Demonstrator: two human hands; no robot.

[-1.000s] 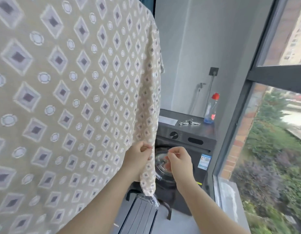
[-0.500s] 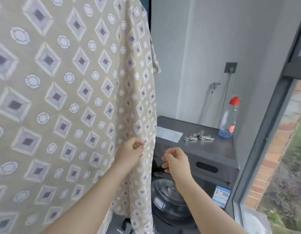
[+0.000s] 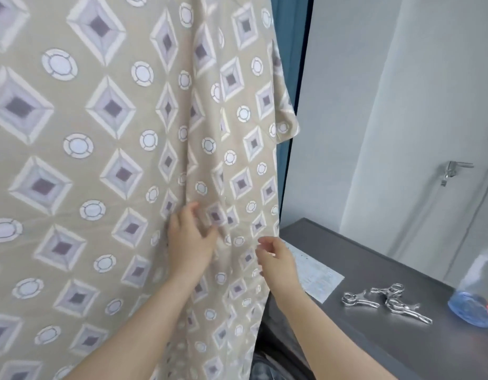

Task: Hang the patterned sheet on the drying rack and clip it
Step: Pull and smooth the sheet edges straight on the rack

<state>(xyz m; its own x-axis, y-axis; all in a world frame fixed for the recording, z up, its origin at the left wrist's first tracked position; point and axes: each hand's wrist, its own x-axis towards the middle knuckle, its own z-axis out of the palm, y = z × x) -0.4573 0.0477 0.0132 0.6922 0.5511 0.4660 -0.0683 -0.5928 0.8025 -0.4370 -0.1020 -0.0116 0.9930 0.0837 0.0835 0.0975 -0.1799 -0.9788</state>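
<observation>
Both hands have let go of the pinch they had half a second ago, and the grey surface (image 3: pixel 374 272) now sits lower and nearer in the view. The patterned sheet (image 3: pixel 100 160) hangs down as a wide beige curtain with diamonds and rings, and it fills the picture from 12 o'clock round to 9 o'clock; its top goes out of the frame. The left hand (image 3: pixel 192 239) rests on the cloth close to a vertical fold, its fingers loose and spread, gripping nothing. At 3 o'clock of it, the right hand (image 3: pixel 278 261) is at the free right edge of the sheet with fingers lightly curled; they are blurred, so I cannot tell if they pinch the hem or only touch it. On the surface, at 4 o'clock of the right hand, lies a white paper label (image 3: pixel 319 275), and farther in the same direction lie some shiny metal clips (image 3: pixel 385 301) in a small heap, well apart from both hands. A clear bottle (image 3: pixel 475 294) with blue liquid stands just beside the clips at 3 o'clock. A metal tap (image 3: pixel 453 168) is on the pale wall at 12 o'clock of the clips.
</observation>
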